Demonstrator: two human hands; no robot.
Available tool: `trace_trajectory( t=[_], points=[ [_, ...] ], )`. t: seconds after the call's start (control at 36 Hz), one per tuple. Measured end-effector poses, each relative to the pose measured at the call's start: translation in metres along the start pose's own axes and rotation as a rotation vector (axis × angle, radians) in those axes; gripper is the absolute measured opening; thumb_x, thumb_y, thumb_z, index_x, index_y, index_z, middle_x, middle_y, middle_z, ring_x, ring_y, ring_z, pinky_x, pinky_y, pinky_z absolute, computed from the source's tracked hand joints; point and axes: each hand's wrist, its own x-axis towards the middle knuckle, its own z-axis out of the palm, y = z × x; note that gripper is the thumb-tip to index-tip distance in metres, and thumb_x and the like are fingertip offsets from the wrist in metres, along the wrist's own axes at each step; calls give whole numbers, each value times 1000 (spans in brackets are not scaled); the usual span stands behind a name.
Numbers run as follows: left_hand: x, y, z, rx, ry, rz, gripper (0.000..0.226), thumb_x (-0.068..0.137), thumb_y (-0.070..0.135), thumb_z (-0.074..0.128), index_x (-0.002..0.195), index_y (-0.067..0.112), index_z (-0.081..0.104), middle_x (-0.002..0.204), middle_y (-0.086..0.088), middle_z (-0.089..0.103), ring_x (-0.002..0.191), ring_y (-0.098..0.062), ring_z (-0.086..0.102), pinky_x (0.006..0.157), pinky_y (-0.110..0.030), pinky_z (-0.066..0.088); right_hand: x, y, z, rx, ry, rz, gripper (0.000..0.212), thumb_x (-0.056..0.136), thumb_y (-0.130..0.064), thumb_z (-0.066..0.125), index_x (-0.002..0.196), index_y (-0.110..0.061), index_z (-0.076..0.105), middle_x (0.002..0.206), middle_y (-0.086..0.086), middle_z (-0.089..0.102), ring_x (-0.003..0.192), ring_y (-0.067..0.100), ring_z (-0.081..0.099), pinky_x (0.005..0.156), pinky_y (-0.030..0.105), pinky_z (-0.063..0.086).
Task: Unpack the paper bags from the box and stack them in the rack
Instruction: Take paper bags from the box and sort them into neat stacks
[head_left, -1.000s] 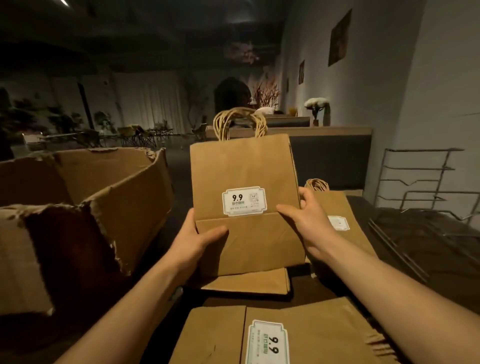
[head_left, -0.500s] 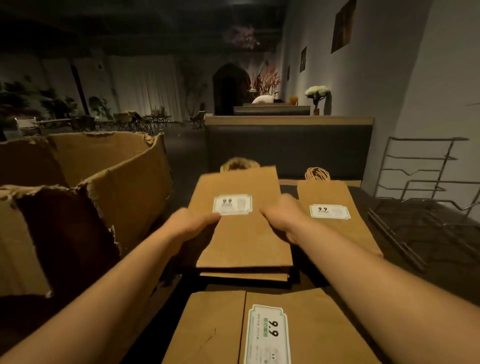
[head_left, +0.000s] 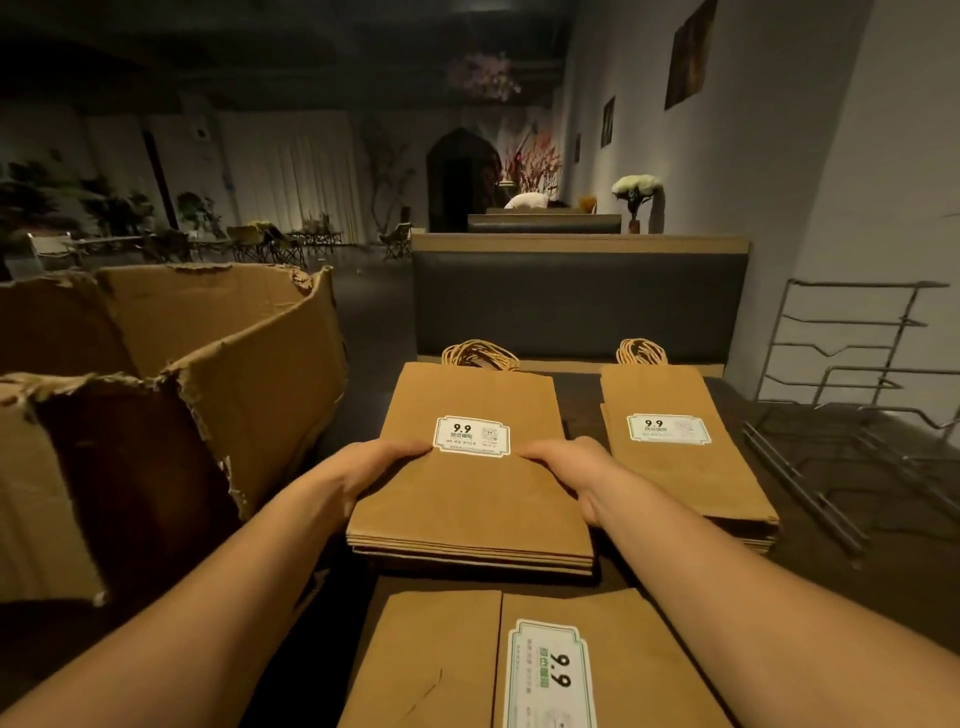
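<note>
A flat brown paper bag (head_left: 467, 499) with a white "9.9" label lies on top of a small stack of bags on the dark table. My left hand (head_left: 376, 467) rests on the bag's left side and my right hand (head_left: 569, 465) on its right side, fingers laid on the top face near the label; the thumbs are hidden. A second stack of bags (head_left: 680, 467) lies just to the right. Another bag (head_left: 467, 665) lies nearest me. The torn cardboard box (head_left: 249, 374) stands open at the left. The wire rack (head_left: 852, 358) stands at the far right.
The rack's wire bars (head_left: 810, 499) lie across the table right of the second stack. A dark padded bench back (head_left: 576, 301) stands behind the table. Chairs and plants fill the dim room beyond.
The bag was upright in both hands a second ago. It has been tipped forward and laid flat on the stack, and my hands have come down with it.
</note>
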Motion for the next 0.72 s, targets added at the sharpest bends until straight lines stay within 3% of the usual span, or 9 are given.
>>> trace_trajectory(
  t=[0.11, 0.19, 0.28, 0.33, 0.44, 0.56, 0.64, 0.69, 0.72],
  points=[
    [-6, -2, 7, -43, 62, 170, 77, 64, 47, 89, 125, 12, 57, 112, -13, 73, 101, -32, 72, 95, -51, 55, -6, 0, -2, 63, -9, -35, 45, 74, -30, 88, 103, -12, 59, 100, 13, 73, 87, 30, 73, 71, 44, 62],
    [-18, 1, 16, -3, 197, 356, 67, 73, 44, 85, 122, 16, 50, 111, -4, 67, 99, -21, 68, 79, -34, 53, -9, -2, -8, 117, -15, -13, 56, 71, -40, 89, 105, -10, 56, 103, 15, 73, 90, 32, 73, 79, 50, 61],
    [-29, 8, 19, -50, 200, 529, 81, 62, 45, 92, 125, 16, 50, 116, -4, 67, 102, -20, 68, 84, -34, 55, -15, -10, -10, 142, -19, -75, 89, 61, -53, 91, 129, -9, 53, 109, 14, 73, 93, 32, 74, 78, 52, 61],
    [-36, 13, 19, -86, 204, 616, 89, 53, 46, 96, 124, 19, 49, 117, -4, 66, 104, -19, 68, 86, -33, 55, -16, -16, -11, 132, 32, -198, 110, 51, -64, 91, 139, -14, 49, 118, 9, 71, 101, 29, 71, 85, 52, 60],
    [-50, 28, 18, -101, 229, 768, 79, 61, 39, 83, 128, 21, 44, 115, -2, 66, 102, -16, 68, 89, -34, 56, -27, -33, -11, 116, 167, -490, 89, 60, -62, 86, 131, -18, 57, 113, -2, 73, 103, 19, 70, 93, 45, 57],
    [-52, 34, 19, -71, 253, 870, 72, 77, 34, 80, 132, 31, 35, 121, 11, 59, 109, -7, 62, 89, -24, 51, -35, -45, -16, 44, 223, -661, 53, 78, -47, 81, 115, -19, 55, 101, -9, 66, 92, 7, 63, 71, 23, 49],
    [-44, 16, 25, -102, 245, 870, 77, 71, 32, 81, 132, 39, 34, 128, 12, 58, 115, -7, 60, 95, -26, 51, -33, -33, -15, -50, 249, -675, 45, 76, -45, 82, 109, -24, 60, 98, -10, 69, 89, 9, 66, 73, 26, 52],
    [-39, -3, 32, -132, 216, 823, 84, 69, 27, 81, 139, 33, 36, 130, 9, 59, 114, -5, 62, 103, -32, 50, -27, -12, -13, -93, 227, -612, 27, 76, -41, 84, 88, -26, 64, 96, -4, 73, 91, 17, 69, 84, 32, 55],
    [-37, -13, 37, -128, 214, 806, 84, 71, 25, 81, 142, 29, 36, 128, 13, 59, 111, 1, 61, 106, -31, 47, -27, -2, -13, -106, 181, -558, 22, 79, -37, 83, 81, -27, 63, 93, -4, 74, 89, 18, 69, 82, 31, 55]
  ],
)
